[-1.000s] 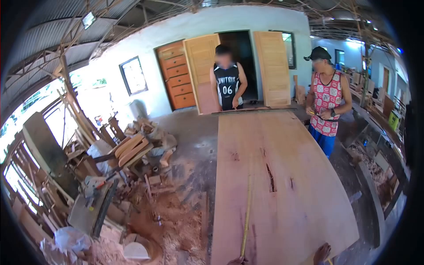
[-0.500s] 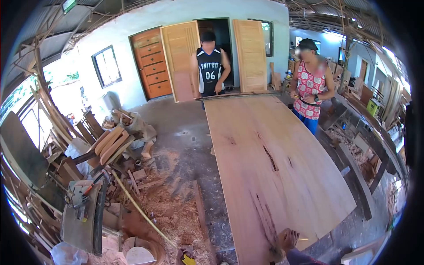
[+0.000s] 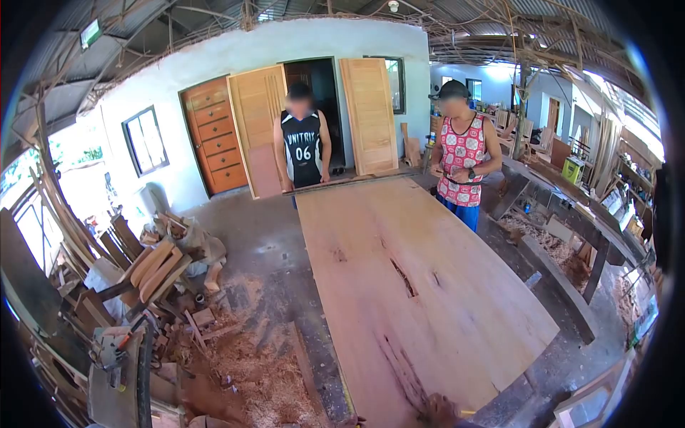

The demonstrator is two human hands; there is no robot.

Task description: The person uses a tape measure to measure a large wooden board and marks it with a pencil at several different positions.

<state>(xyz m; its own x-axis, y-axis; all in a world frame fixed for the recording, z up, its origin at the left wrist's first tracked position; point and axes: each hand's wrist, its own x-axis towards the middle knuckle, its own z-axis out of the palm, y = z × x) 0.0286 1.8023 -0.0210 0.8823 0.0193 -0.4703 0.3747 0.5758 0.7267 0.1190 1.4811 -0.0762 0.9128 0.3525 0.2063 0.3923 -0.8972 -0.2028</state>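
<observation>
A large plywood sheet with dark, split-looking streaks lies in front of me. My right hand is at its near end, dim and cut by the lower frame edge, fingers curled. A thin yellow pencil sticks out from that hand to the right. Only a sliver of my left hand shows at the bottom, by the sheet's left corner, its fingers hidden. A yellow strip of measuring tape runs along the sheet's left edge near it; the tape's case is out of sight.
One person in a black jersey stands at the sheet's far end. Another person in a red patterned top is at its far right. Wood scraps and shavings cover the floor at left. Dark beams lie at right.
The view has tilted up and turned right. The measuring tape, earlier stretched across the floor at left with its case in my left hand, now lies along the sheet's left edge.
</observation>
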